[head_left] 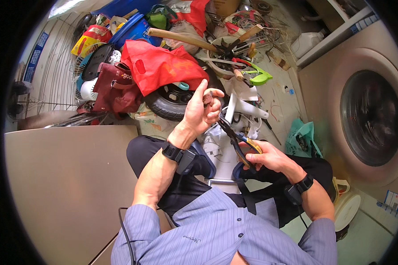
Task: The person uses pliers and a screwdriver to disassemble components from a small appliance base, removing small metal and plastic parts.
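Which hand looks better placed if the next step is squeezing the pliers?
Probably the right hand: it holds the pliers by their handles, jaws pointing toward the left hand, which is raised and partly curled, clear of those handles.

Pliers (pixel 233 138): dark metal head, handles partly yellow and blue, spread apart. Gripped at handles by right hand (pixel 269 155), held in air, slanted, nose pointing up and leftward. Tip just below and right of left hand (pixel 199 114). Small brownish piece (pixel 207 98): held in left hand's curled fingers, above pliers' tip, partly covered, exact shape unclear.
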`<state>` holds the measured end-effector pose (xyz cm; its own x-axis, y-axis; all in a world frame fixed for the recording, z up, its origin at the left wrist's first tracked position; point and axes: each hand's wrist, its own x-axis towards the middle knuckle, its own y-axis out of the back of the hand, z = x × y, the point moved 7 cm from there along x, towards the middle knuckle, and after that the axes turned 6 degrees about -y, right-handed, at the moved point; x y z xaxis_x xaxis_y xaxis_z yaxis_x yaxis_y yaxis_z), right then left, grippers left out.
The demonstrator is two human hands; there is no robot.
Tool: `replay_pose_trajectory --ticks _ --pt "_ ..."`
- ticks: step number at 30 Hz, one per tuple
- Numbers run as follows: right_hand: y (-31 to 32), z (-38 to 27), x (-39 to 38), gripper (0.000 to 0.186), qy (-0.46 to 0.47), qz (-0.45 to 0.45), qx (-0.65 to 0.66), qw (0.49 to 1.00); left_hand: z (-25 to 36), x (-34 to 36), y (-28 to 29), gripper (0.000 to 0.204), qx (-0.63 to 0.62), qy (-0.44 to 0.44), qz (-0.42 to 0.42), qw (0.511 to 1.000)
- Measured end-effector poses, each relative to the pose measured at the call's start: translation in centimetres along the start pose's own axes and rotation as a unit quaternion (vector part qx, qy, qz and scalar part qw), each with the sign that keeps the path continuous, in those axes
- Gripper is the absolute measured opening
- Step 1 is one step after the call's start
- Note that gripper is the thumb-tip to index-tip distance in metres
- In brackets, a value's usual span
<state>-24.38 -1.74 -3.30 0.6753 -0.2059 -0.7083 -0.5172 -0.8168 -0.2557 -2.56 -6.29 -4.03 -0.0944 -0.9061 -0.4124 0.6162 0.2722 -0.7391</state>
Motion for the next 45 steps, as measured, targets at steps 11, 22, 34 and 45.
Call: replay_pose_trajectory --ticks 11,22,34,45 --pt "1.1 -2.3 -0.1 0.052 0.07 0.041 -0.003 0.997 1.2 -0.6 0.9 0.026 0.063 -0.1 0.01 0.993" --pt "3.0 -2.6 -0.7 0.05 0.092 0.099 -0.038 0.99 1.7 -0.8 -0.1 0.048 -0.038 -0.078 -0.128 0.988" --pt "4.2 -2.8 -1.4 0.039 0.152 0.146 -0.121 0.97 1.5 -1.8 -2.3 0.054 -0.02 -0.064 -0.155 0.986" --pt "3.9 -3.9 -1.7 0.035 0.155 0.186 -0.191 0.951 0.8 -1.6 -1.8 0.046 -0.013 -0.063 -0.125 0.99"
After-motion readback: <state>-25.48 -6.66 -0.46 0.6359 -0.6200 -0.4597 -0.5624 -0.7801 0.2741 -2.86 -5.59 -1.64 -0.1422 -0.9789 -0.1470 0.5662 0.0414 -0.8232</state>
